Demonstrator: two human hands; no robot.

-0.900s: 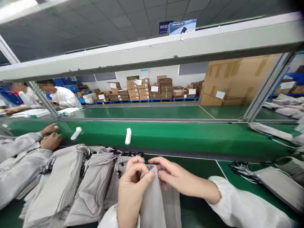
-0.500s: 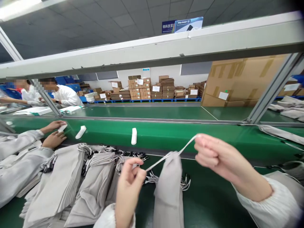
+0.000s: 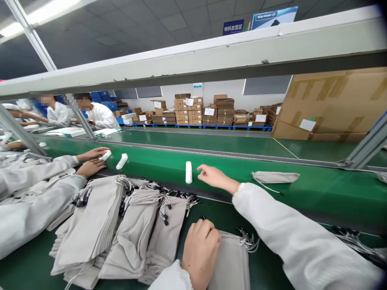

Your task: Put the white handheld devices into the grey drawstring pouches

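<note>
So the right hand (image 3: 208, 174) is just right of the white gadget (image 3: 189, 172), which I'm using as the landmark. Its grip is loose and open, fingers half curled with the index out ahead, and I can't see anything in it. It looks near the gadget but not touching.

The left hand (image 3: 202, 249) is on the near side of the gadget, laid over a gray pouch (image 3: 232, 257). The back of the hand hides the fingertips, so I can't tell if that grip is pinching cloth or just resting. My guess is the weight keeps the pouch flat on the counter (image 3: 262, 268). The pouch's cords (image 3: 249, 241) poke out at the end toward the gadget, probably so they don't get trapped underneath.

The gadget itself lies lengthwise on the green belt (image 3: 157, 163), with a second gadget (image 3: 122, 161) to its left. Right of it, past the right hand, a lone pouch (image 3: 276, 177) lies sideways, cord trailing.

Left of and nearer than the gadget, pouch stacks (image 3: 90, 221) overlap, cords mostly at the far end, I'd guess to stop tangles. Farther left, a co-worker's hands (image 3: 90, 167) are at a third gadget (image 3: 105, 155).
</note>
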